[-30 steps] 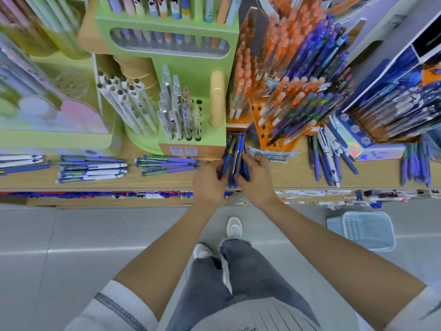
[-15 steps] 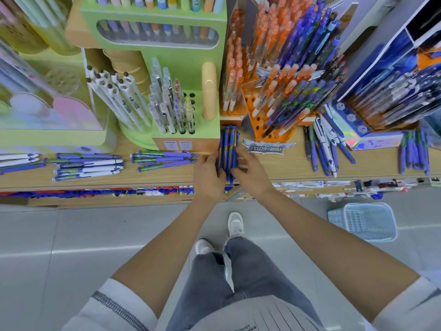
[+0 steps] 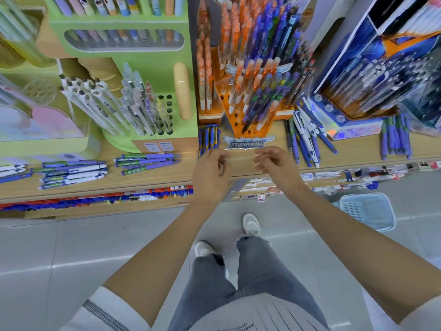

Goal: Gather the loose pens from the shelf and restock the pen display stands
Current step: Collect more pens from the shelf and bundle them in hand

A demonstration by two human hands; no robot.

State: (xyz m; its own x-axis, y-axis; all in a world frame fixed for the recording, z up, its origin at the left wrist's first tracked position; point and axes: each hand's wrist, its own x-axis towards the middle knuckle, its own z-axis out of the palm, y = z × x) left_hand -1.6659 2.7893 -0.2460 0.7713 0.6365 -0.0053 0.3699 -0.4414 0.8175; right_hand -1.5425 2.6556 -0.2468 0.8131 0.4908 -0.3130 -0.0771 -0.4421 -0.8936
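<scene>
A small bundle of blue pens (image 3: 209,138) lies on the wooden shelf (image 3: 152,180) between the green stand (image 3: 152,96) and the orange display stand (image 3: 250,111). My left hand (image 3: 211,172) hovers just in front of the bundle, fingers loosely curled, holding nothing. To the right of it my right hand (image 3: 274,164) is also empty, with relaxed fingers, in front of a silver-blue name plate (image 3: 248,142). Loose purple and white pens (image 3: 71,173) lie on the left of the shelf, with more purple pens (image 3: 146,160) closer in.
Blue and white pens (image 3: 307,137) lie fanned out right of the orange stand, and purple pens (image 3: 395,137) lie farther right. A blue display box (image 3: 372,75) stands at the right. A pale blue basket (image 3: 367,211) sits on the floor below the shelf.
Both hands have let go of the blue pen bundle and drawn back and apart. The bundle now lies further back on the shelf, between the two stands.
</scene>
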